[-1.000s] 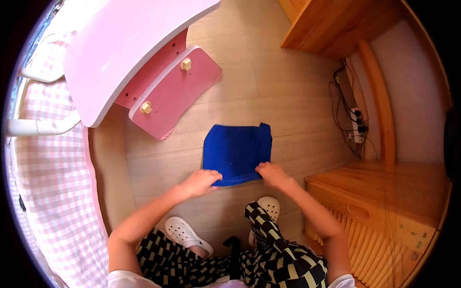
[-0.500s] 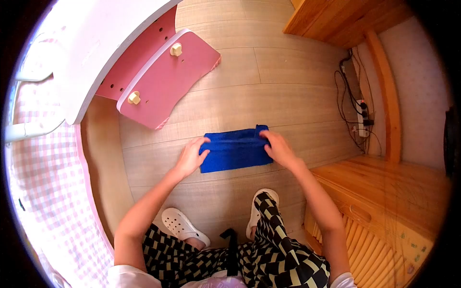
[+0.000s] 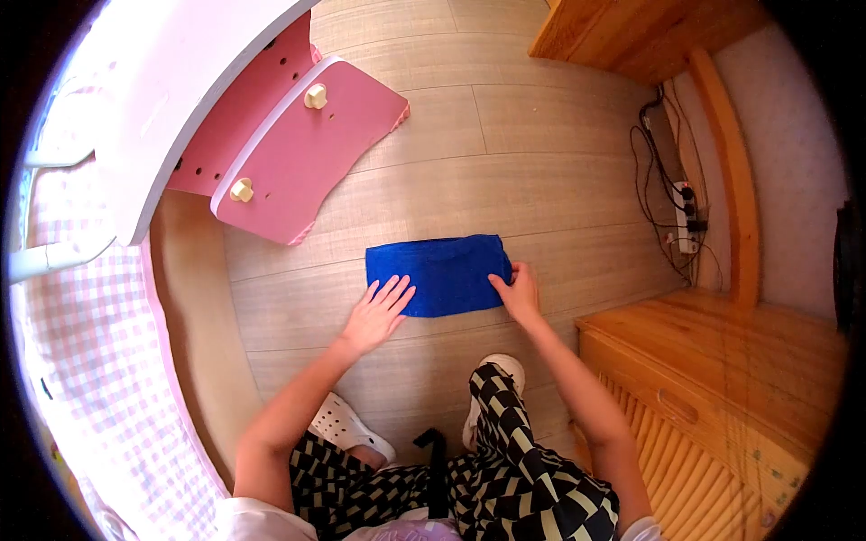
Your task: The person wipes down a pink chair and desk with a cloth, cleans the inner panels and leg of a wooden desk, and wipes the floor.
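A blue cloth [image 3: 442, 275] lies folded into a wide rectangle on the wooden floor, in front of my feet. My left hand [image 3: 377, 316] rests palm down with spread fingers on the cloth's near left corner. At the right edge of the cloth, my right hand [image 3: 519, 292] has its thumb on top and its fingers round the edge, pinching it. The underside of the fold is hidden.
A pink desk [image 3: 302, 149] stands at the upper left, beside a checked bedspread [image 3: 99, 352]. On the right are a wooden cabinet [image 3: 704, 361] and a power strip [image 3: 685, 216] with loose cables. White clogs [image 3: 347, 428] are on my feet.
The cloth's near edge has been folded over to the far side, making it a narrower rectangle. My left hand has since flattened on its near left corner; my right hand has moved to its right edge.
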The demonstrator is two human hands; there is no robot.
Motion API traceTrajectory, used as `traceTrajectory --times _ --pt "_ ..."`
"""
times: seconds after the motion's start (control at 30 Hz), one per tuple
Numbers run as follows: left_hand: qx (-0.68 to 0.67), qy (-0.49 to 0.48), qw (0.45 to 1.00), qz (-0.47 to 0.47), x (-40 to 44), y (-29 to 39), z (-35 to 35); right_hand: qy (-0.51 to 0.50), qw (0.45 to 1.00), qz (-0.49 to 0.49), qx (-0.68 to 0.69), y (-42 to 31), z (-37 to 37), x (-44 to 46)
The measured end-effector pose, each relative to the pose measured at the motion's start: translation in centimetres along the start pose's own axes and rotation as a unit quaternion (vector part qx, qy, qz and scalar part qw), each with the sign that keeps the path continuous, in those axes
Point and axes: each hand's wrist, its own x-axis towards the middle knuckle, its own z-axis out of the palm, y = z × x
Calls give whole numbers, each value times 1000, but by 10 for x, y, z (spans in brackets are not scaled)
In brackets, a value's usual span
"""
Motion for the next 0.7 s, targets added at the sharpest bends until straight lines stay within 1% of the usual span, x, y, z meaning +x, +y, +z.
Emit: traceTrajectory --times 0.07,0.1,0.17,0.2,0.23,0.27,0.33,0.37,0.4,0.43,0.47,0.53,0.57,0.6,0.63,0.67,0.7 --pt "15 7 1000 -4 1 0 0 -106 982 63 145 27 16 18" --pt "8 8 1000 -4 1 -1 -2 -106 982 63 146 17 11 18" --pt "1 9 1000 -4 1 1 -4 -33 988 50 139 -23 -14 11" --pt "-39 21 999 -12 0 2 -5 -34 988 50 141 -40 -18 5" --pt "-78 32 996 -18 -1 1 -6 -39 988 17 151 -60 -18 -2" --pt "-76 30 997 -17 -2 -1 -9 -42 986 -17 160 -77 -15 -8" --pt "-180 98 974 -98 -6 -3 -11 -74 979 -79 174 -103 -1 -27" --pt "-179 95 974 -99 -8 -5 -10 -149 947 -124 254 -110 4 -34" --pt "-244 130 951 -138 -9 -8 -10 -220 902 -168 331 -117 5 -39" --pt "-306 164 921 -177 -11 -10 -10 -261 902 -176 295 -127 -5 -44" --pt "-305 162 921 -178 -12 -12 -9 -261 902 -176 296 -124 -3 -44" --pt "-304 215 902 -220 -12 -14 -15 -154 930 -296 157 -106 5 -37" --pt "-303 213 902 -221 -11 -15 -15 -144 940 -296 91 -95 7 -33" --pt "-224 202 936 -184 -8 -15 -17 -145 940 -296 93 -93 4 -31" --pt "-142 189 961 -145 -4 -16 -20 -126 932 -339 36 -91 1 -30" --pt "-140 186 962 -144 0 -13 -21 -105 919 -379 -21 -89 0 -30" --pt "-111 123 981 -99 9 -5 -30 -161 895 -407 -91 -90 -2 -28"
